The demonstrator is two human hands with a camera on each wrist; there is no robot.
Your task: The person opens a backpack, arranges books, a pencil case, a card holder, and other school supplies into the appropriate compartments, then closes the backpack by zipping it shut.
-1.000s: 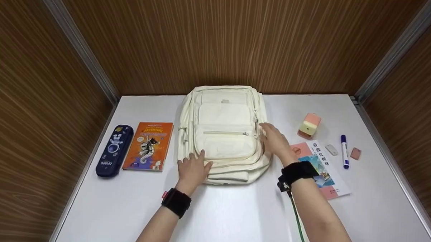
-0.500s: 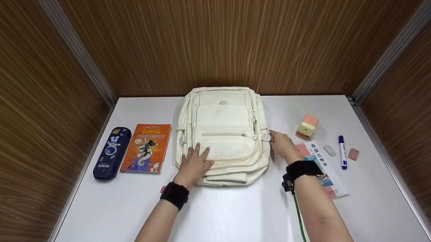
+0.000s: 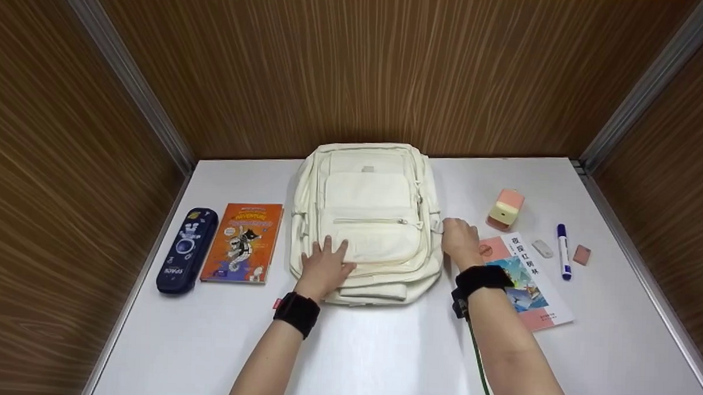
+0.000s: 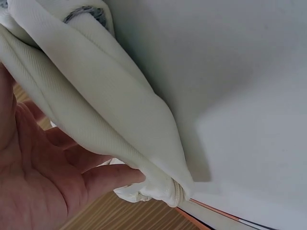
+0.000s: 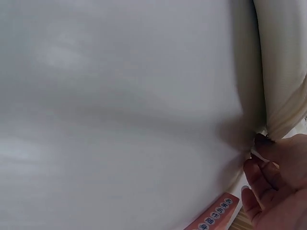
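A cream backpack (image 3: 370,189) lies front up on the white table, its front pocket zipper running across the middle. My left hand (image 3: 324,271) rests with spread fingers on the bag's lower left front; in the left wrist view its fingers (image 4: 115,178) lie along the cream fabric. At the bag's right side, my right hand (image 3: 460,242) pinches a small pale strap (image 3: 438,225). The right wrist view shows the thumb and fingers (image 5: 261,184) together at the bag's edge, and the pinched end is mostly hidden.
Left of the bag lie an orange book (image 3: 242,243) and a navy pencil case (image 3: 187,250). To the right are a pink-and-yellow pencil sharpener (image 3: 506,210), a booklet (image 3: 527,282), a white eraser (image 3: 542,248), a blue marker (image 3: 564,252) and a pink eraser (image 3: 581,254). Wood-grain panels (image 3: 356,69) enclose the table.
My right hand has moved from the bag's right zipper edge outward to the side strap and now pinches it. My left hand has shifted slightly up and inward on the bag's front.
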